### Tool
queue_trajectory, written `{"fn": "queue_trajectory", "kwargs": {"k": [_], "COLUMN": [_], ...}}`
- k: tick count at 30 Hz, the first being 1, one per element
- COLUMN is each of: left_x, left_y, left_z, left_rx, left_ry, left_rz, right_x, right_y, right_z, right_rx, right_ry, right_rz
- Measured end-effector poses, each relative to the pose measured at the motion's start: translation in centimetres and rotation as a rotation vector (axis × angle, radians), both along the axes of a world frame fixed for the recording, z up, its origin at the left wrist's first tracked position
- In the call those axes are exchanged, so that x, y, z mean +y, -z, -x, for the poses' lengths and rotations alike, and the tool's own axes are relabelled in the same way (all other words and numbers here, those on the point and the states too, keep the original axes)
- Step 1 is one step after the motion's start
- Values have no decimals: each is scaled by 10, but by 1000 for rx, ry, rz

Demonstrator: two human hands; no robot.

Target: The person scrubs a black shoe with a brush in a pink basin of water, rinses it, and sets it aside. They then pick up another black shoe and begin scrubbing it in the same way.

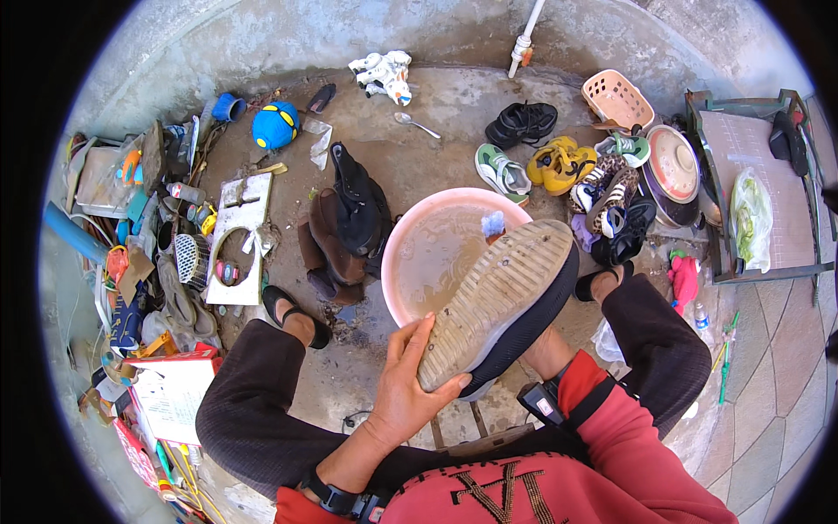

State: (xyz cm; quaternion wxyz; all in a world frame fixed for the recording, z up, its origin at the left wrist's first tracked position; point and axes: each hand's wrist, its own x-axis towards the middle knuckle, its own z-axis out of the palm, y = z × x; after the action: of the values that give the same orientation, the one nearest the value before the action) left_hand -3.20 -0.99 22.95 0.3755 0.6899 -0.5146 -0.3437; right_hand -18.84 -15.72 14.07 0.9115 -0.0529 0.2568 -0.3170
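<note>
My left hand [412, 380] grips one end of a shoe [497, 301], thumb on its edge and fingers at the sole's side. The ribbed, dirty cream sole faces up, and a dark sidewall shows on the right. Behind the shoe, my right hand [548, 352] is mostly hidden; only part near the wrist shows, so its hold cannot be told. Below the shoe stands a pink plastic basin [391, 262] of murky water [435, 255]. Past the shoe's upper left edge peeks a pale blue-white tuft [492, 223] with a brownish part under it, perhaps a brush.
Dark boots [357, 203] stand left of the basin. Several shoes, including a yellow pair [562, 164], lie at its upper right. A white board [239, 196] and clutter fill the left side. A spoon [417, 124] lies ahead; a green-framed rack [759, 190] stands right.
</note>
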Motion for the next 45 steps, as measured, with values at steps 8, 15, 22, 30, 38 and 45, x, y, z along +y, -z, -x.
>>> {"fn": "queue_trajectory", "kwargs": {"k": [8,15,22,30,38,45], "left_x": [11,0,0,-3,15,4], "left_y": [40,37,47,102,139,138], "left_z": [9,19,42,-6,-43,-47], "left_rx": [323,228,-136,728,722,776], "left_ry": [33,-70,99,68,-188,-326], "left_rz": [-214,-192,-407,-792,-943,-884], "right_x": [-6,7,32,67,81,95], "right_y": [6,38,79,100,81,85], "right_z": [-11,-13,-9,11,-4,-21], "right_rx": [222,217,806,992,1331,1125], "right_ry": [-63,290,378,-48,-300,-455], "right_rz": [26,-294,-458,-144,806,1109]}}
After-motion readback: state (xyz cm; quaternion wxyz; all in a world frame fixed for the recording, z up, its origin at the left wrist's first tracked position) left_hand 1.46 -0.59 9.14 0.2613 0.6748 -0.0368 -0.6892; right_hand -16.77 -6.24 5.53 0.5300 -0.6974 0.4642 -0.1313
